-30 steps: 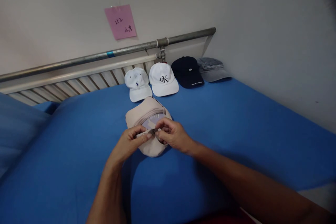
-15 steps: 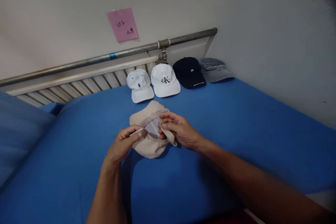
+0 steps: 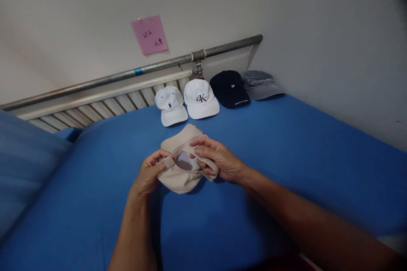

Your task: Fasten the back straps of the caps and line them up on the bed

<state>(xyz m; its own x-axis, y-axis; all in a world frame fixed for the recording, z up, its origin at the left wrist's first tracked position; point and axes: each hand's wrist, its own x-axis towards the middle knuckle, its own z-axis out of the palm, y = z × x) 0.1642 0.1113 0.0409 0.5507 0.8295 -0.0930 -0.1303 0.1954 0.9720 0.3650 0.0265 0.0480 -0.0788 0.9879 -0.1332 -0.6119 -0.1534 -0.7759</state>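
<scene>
A beige cap (image 3: 179, 175) lies on the blue bed sheet (image 3: 254, 148), its back opening turned toward me. My left hand (image 3: 151, 173) pinches the left end of the cap's back strap, where a small buckle shows. My right hand (image 3: 216, 161) grips the other strap end, which hangs loose past my fingers. The two strap ends are apart.
Several caps sit in a row by the bed rail: a white one (image 3: 171, 104), a white one with black letters (image 3: 200, 98), a dark navy one (image 3: 229, 88) and a grey one (image 3: 260, 84). A metal rail (image 3: 127, 74) runs along the wall. A pink note (image 3: 149, 34) hangs above.
The strap ends were together between my fingers; now they are pulled apart, one in each hand. The view has shifted slightly.
</scene>
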